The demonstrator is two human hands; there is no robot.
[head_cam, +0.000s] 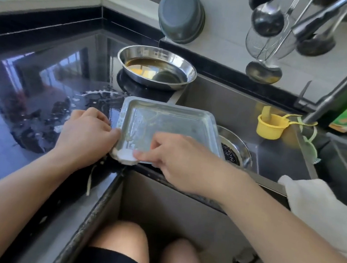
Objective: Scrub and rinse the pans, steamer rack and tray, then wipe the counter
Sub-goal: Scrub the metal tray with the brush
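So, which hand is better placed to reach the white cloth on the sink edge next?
The right hand. The white cloth lies on the right part of the sink edge, beside the right forearm. The left hand grips the tray at its left rim, farther away.

Tray [169, 122] at centre, straddling counter [30, 80] edge and sink [277, 150]. Pan [157, 67] on counter at 12 o'clock behind tray. Cup [269, 127] in sink at 2 o'clock. Cloth [317, 209] over sink rim at 4 o'clock. Drain strainer [232, 149] in sink, just right of tray.
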